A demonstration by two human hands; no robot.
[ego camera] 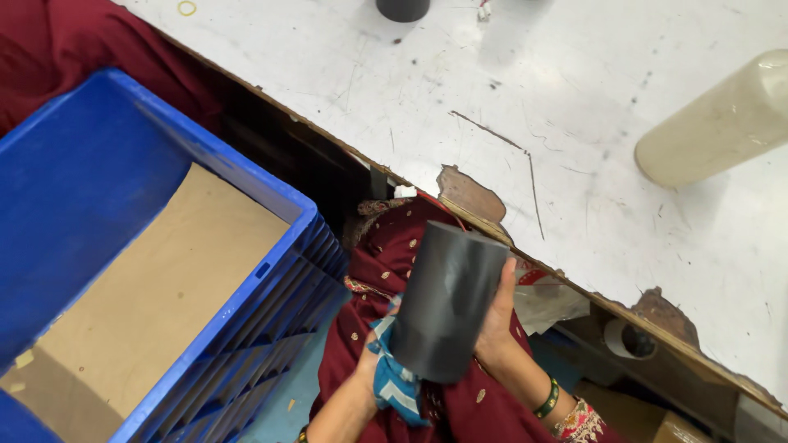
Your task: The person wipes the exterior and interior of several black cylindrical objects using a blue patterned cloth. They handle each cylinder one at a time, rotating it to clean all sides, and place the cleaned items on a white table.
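A dark grey cylinder [447, 299] is held upright over my lap, just in front of the table edge. My right hand [497, 316] wraps around its right side, fingers up along the wall. My left hand [369, 361] sits at its lower left and presses a blue and white cloth [398, 385] against the cylinder's bottom part. Much of the left hand is hidden by the cloth and the cylinder.
A blue plastic crate [246, 303] with a cardboard sheet [156, 295] on its floor stands at my left. The worn white table [533, 107] carries a beige cylinder [714, 123] lying at right and a dark cylinder [402, 8] at the far edge.
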